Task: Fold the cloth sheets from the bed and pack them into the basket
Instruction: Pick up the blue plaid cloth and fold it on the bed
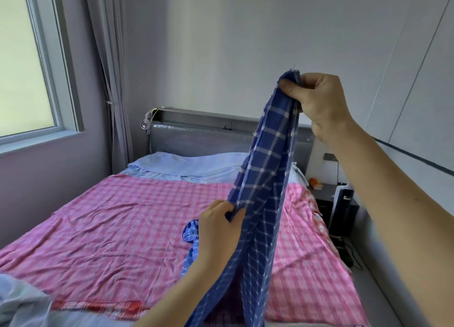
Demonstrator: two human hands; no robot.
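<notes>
Hands hold a blue plaid cloth sheet [265, 169] hanging lengthwise above the bed [122, 228]. The right hand [317, 100], at two o'clock, pinches its top corner; the left hand [218, 226], at six o'clock, pinches its left edge lower down. A pink checked sheet [110, 216] covers the mattress beneath.

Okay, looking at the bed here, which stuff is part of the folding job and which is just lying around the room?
Part of the job:
- blue plaid cloth, held up by both hands: right hand at its top, left hand lower down
- pink checked sheet spread on the bed
- small light-blue checked cloth on it

Just lying about:
- nightstand
- curtain
- headboard
</notes>
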